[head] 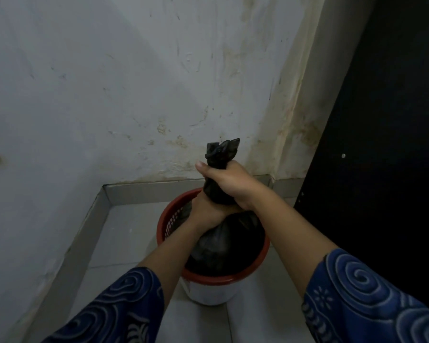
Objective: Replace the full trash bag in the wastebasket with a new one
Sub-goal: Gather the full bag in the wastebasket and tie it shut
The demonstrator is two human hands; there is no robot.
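A round wastebasket with a red rim (pixel 233 279) and pale lower wall stands on the floor in the corner. Inside it sits a full black trash bag (pixel 223 241), its top gathered into a twisted neck that rises above the rim. My right hand (pixel 229 181) is clenched around the upper neck, and the bag's loose end sticks out above my fist. My left hand (pixel 204 209) grips the neck just below, right above the bag's bulging body. The bag's lower part is hidden inside the basket.
A stained white wall (pixel 109 95) runs behind and to the left, with a grey skirting (pixel 144 191) along the tiled floor (pixel 124 233). A dark panel or door (pixel 382 144) fills the right side, close to the basket.
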